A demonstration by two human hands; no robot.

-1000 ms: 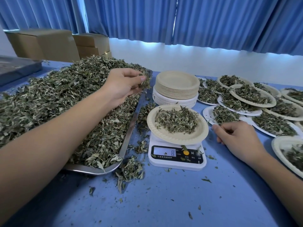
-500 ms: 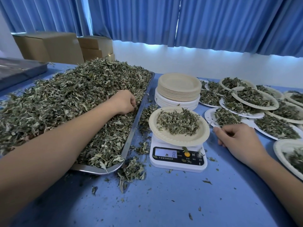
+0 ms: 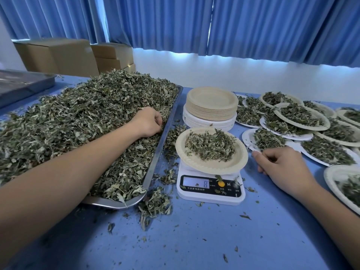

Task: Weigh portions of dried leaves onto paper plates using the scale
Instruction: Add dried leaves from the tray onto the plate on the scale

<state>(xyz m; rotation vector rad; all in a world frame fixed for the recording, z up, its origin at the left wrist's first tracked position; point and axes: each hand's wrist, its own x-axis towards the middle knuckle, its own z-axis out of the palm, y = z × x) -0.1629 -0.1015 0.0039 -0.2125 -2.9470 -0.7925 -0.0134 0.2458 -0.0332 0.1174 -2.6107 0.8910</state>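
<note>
One part-filled paper plate [image 3: 241, 160] sits on the scale [image 3: 210, 193], reading 8. The left hand [image 3: 148, 121] has dropped into the dried leaves [image 3: 87, 117] on the tray [image 3: 161, 141] — grip curled round a pinch, likely a top-up; the right hand [image 3: 280, 164] lies slack, empty.

Hands, left [image 3: 149, 122] and right [image 3: 281, 165], curled

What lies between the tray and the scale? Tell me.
Only spilled leaves scattered on the blue table, as the head view shows.
</note>
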